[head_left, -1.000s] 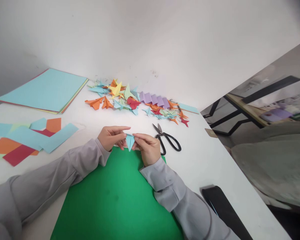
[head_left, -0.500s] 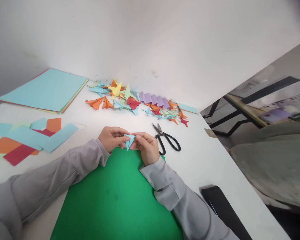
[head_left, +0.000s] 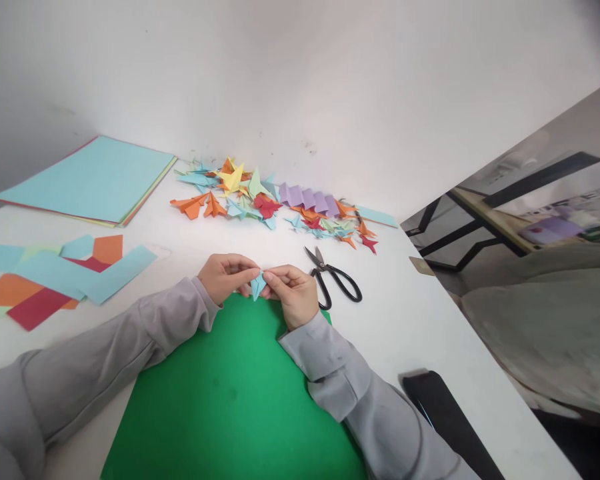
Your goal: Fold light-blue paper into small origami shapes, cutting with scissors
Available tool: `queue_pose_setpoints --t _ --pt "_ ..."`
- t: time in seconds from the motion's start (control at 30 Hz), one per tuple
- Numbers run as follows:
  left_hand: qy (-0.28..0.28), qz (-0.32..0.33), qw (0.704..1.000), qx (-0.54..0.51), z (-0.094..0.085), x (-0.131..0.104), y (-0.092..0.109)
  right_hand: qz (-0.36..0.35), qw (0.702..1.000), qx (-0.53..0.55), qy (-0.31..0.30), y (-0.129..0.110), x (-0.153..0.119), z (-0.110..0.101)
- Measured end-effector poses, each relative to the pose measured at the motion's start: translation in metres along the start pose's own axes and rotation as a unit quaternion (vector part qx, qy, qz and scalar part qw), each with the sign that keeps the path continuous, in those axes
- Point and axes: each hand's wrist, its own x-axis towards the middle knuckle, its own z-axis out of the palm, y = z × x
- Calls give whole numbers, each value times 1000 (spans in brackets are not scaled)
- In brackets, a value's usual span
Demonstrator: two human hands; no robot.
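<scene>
A small piece of folded light blue paper (head_left: pixel 258 287), pointed at its lower end, is pinched between both hands. My left hand (head_left: pixel 226 275) grips its upper left side with thumb and fingers. On the upper right side, my right hand (head_left: pixel 295 293) presses it between thumb and fingertips, which cover much of that edge. Both hands are above the far edge of a green sheet (head_left: pixel 230 393) lying on the white table. Just right of my right hand lie black-handled scissors (head_left: pixel 333 277), blades parted and pointing away.
Folded paper pieces (head_left: pixel 233 179) in many colours are heaped along the wall. A stack of coloured sheets (head_left: pixel 93 177) lies at the back left, with cut paper strips (head_left: pixel 50 273) in front. A black object (head_left: pixel 447 420) rests near the right table edge.
My thumbs have come closer together at the top of the blue paper, covering more of it. Everything else on the table looks the same.
</scene>
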Motion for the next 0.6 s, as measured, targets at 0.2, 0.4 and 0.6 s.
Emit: queue_pose_setpoints --t 0.2,0.4,0.6 --pt "-22 32 998 48 -3 -1 -1 12 1000 6 3 2 1 -1" --pt "-17 54 996 67 -4 -1 -6 24 1000 13 -3 1 2 -1" --pt "-35 55 995 76 -3 0 -5 26 999 8 -23 5 3 -4"
